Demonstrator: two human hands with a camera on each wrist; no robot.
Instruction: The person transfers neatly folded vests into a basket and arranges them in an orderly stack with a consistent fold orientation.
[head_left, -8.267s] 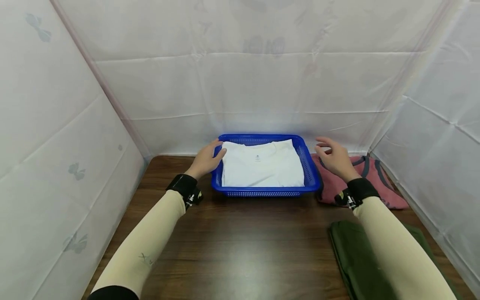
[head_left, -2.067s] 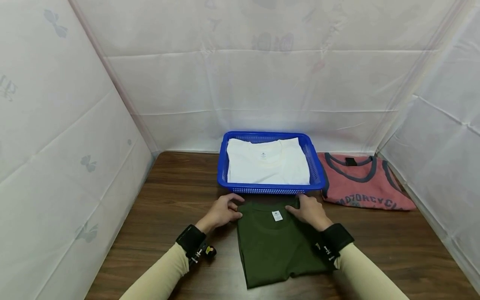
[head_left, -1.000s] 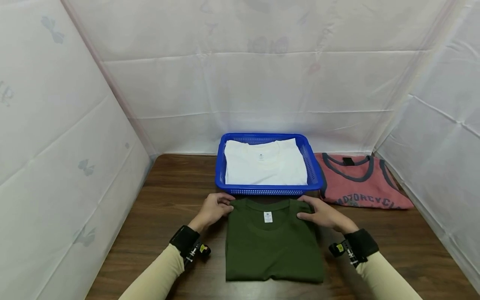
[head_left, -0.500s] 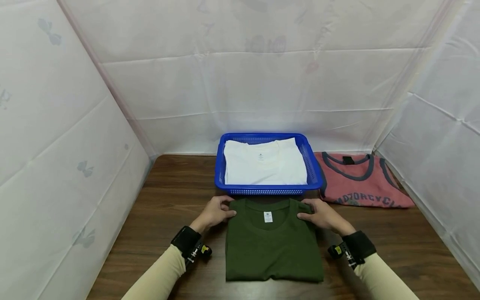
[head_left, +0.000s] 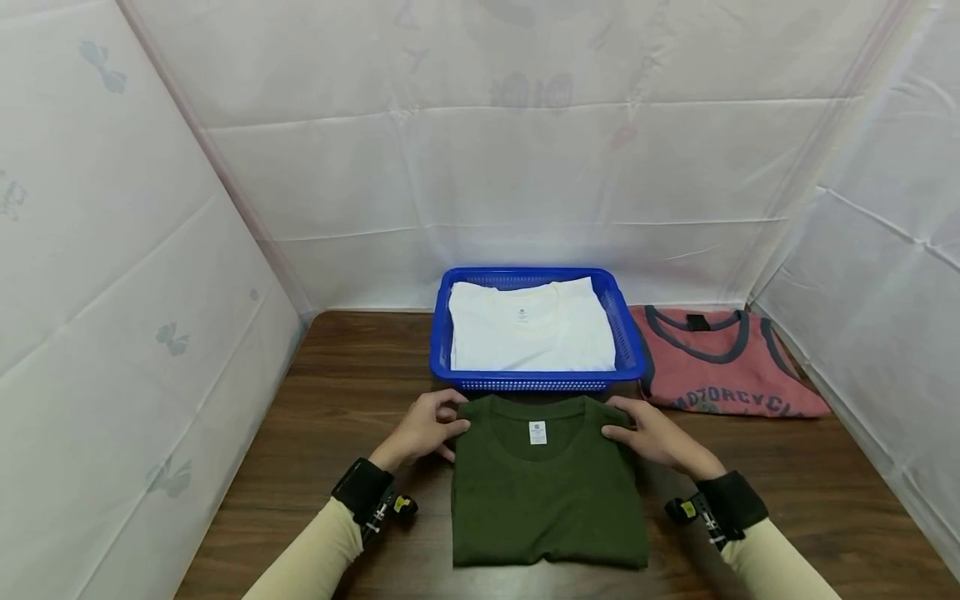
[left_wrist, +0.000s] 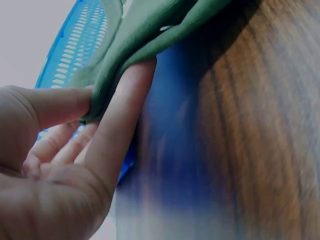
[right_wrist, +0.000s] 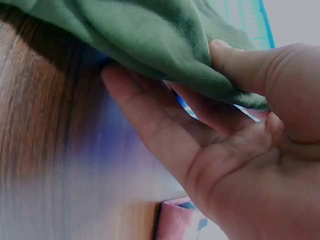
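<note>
A folded dark green T-shirt (head_left: pixel 547 500) with a white neck label lies in front of the blue basket, collar toward it. At its upper left corner my left hand (head_left: pixel 423 427) pinches the shoulder edge; in the left wrist view the thumb presses on top of the green cloth (left_wrist: pixel 145 30) and fingers lie underneath. My right hand (head_left: pixel 660 433) grips the opposite shoulder corner, and the right wrist view has its thumb above the cloth (right_wrist: pixel 145 35) with fingers below. Both held corners look lifted off the wood.
The blue plastic basket (head_left: pixel 441 350) holds a folded white T-shirt (head_left: pixel 532 333) just beyond the green one. To its right lies a folded red shirt (head_left: pixel 727 375) with grey trim. White sheeting (head_left: pixel 525 183) walls the wooden table (head_left: pixel 337 375) at the back and sides.
The green T-shirt has come from the right side of the table to the front of the basket and been straightened. Both hands now pinch its shoulder corners; the last half second shows little movement.
</note>
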